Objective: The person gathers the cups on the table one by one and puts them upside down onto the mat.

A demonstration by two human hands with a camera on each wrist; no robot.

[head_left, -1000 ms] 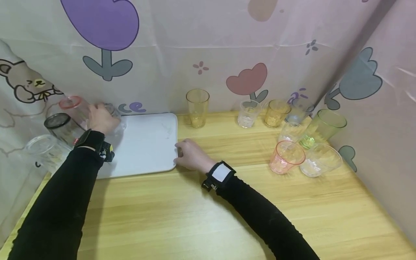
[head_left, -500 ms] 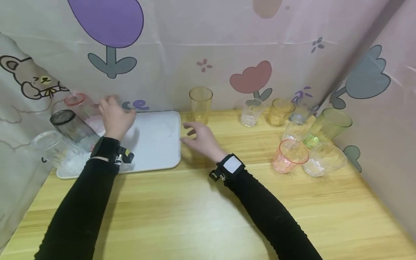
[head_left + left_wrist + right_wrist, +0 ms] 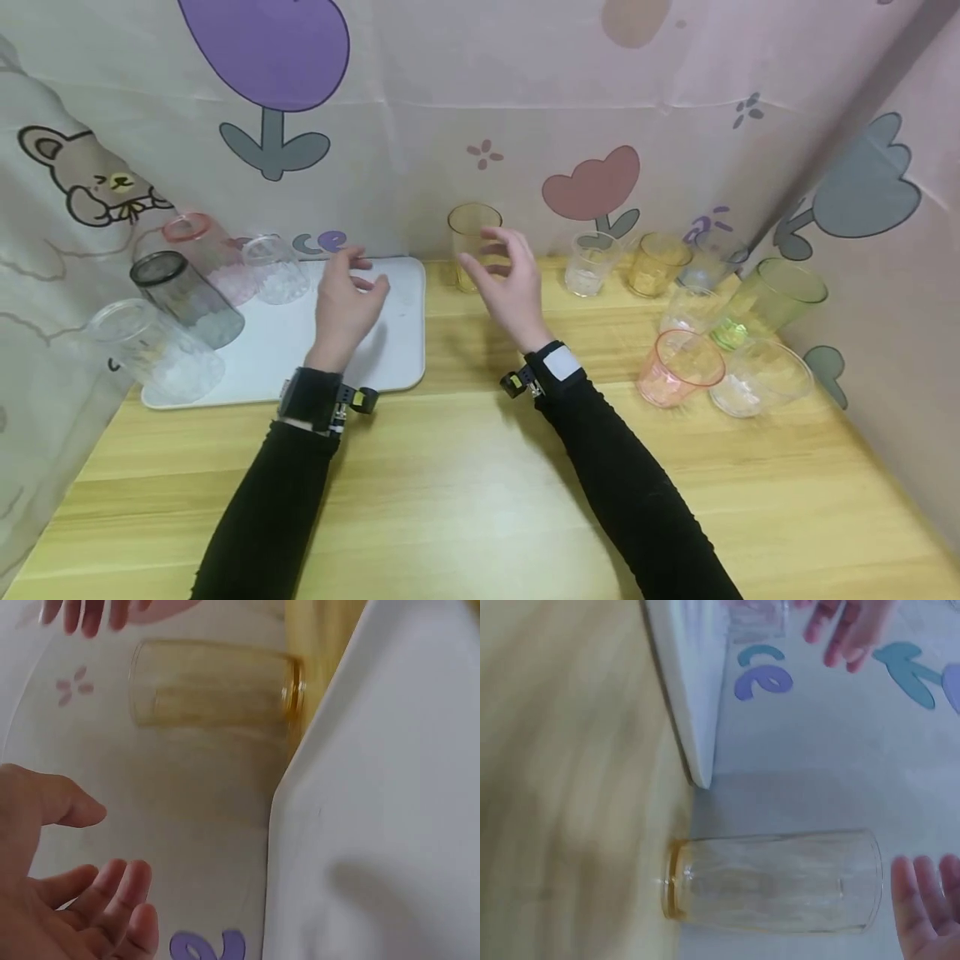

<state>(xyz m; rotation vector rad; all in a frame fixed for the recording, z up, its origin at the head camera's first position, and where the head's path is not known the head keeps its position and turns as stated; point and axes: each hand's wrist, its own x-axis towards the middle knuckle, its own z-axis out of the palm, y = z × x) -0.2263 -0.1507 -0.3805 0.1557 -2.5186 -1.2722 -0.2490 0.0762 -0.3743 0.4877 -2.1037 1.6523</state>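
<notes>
My left hand (image 3: 347, 310) hangs over the right half of a white tray (image 3: 401, 367), its fingers loosely bent and nothing in them. My right hand (image 3: 514, 287) is just in front of a tall amber glass (image 3: 467, 229), fingers apart and bent, holding nothing. In the right wrist view the fingertips lie beyond the rim of that amber glass (image 3: 780, 883), with a gap between. The tray bears a small clear glass (image 3: 279, 275), a red-rimmed glass (image 3: 210, 254), a dark grey glass (image 3: 191, 300) and a clear tumbler (image 3: 161, 354).
Several glasses stand at the right of the wooden table (image 3: 450, 500): a clear one (image 3: 588, 267), a yellow one (image 3: 654, 271), a pink one (image 3: 675, 375), a green one (image 3: 765, 304) and a wide clear one (image 3: 753, 383). A printed curtain (image 3: 420, 67) closes the back.
My left hand has let go of the small clear glass on the tray and moved right. My right hand has left the tray's edge and moved up towards the amber glass.
</notes>
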